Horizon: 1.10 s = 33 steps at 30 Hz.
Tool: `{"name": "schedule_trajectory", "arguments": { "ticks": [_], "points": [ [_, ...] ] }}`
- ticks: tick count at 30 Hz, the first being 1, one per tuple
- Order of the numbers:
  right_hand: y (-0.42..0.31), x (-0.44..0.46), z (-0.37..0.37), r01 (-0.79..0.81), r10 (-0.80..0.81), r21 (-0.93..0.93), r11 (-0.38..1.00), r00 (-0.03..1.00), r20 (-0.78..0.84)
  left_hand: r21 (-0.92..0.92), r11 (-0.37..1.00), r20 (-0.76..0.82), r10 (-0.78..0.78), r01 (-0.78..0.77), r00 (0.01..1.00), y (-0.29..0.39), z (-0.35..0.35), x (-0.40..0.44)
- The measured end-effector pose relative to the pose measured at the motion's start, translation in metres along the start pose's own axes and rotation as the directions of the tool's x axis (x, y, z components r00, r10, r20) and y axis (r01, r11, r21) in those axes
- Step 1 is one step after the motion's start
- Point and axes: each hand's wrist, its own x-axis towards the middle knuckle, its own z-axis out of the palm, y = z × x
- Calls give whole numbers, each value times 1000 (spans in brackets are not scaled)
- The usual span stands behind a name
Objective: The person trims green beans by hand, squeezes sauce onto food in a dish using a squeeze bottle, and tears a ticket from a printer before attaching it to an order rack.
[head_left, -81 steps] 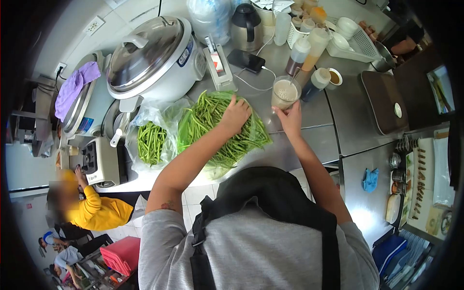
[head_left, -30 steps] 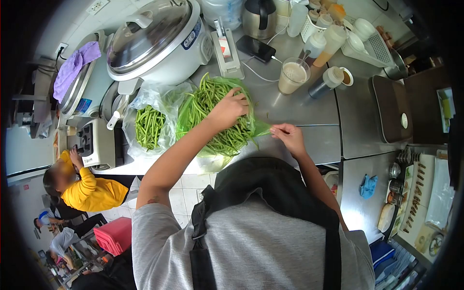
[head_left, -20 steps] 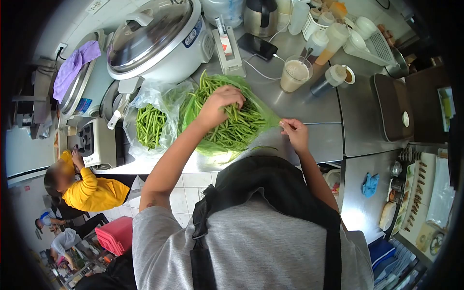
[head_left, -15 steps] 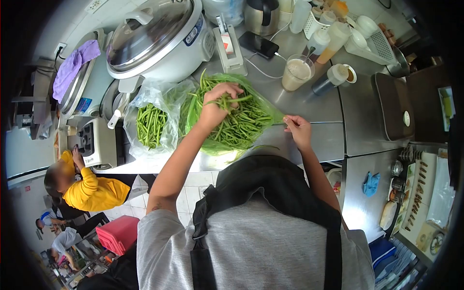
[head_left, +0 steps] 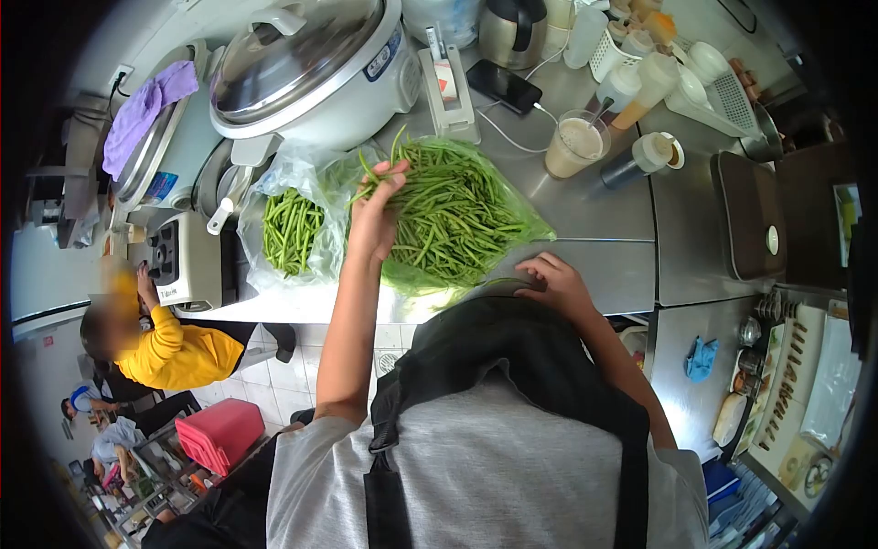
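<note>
My left hand (head_left: 373, 212) is closed around a few green beans (head_left: 366, 174) at the left side of a large heap of green beans (head_left: 457, 215). The heap lies in an open green plastic bag (head_left: 541, 229) on the steel counter. My right hand (head_left: 558, 285) rests by the counter's front edge, right of the bag, thumb and fingers apart with nothing visible between them. A loose bean (head_left: 501, 281) lies just left of its fingertips. Left of the heap, a clear plastic bag (head_left: 251, 233) holds more green beans (head_left: 293, 229).
Behind the bags stand a large rice cooker (head_left: 311, 110) and a narrow grey holder (head_left: 450, 101). A phone (head_left: 505, 87) on a cable, a glass of milky drink (head_left: 576, 151) and squeeze bottles (head_left: 636, 156) are further right. A person in yellow (head_left: 183, 352) is at the left.
My left hand has moved left from over the heap, still with beans in it. My right hand has let go of the bag's edge and come down toward the counter's front edge.
</note>
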Motion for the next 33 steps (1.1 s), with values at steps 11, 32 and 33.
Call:
{"name": "schedule_trajectory", "arguments": {
  "ticks": [11,32,33],
  "points": [
    [-12,20,6,47,-43,129,991,999,-30,853,69,466,348,-518,814,8,-23,-15],
    [-47,160,21,271,-295,-214,938,951,-88,976,1,195,445,-218,874,-6,-21,-54],
    [-47,161,20,262,-285,-226,938,956,-74,971,-16,221,428,-238,876,-8,-24,-55]
  ]
}}
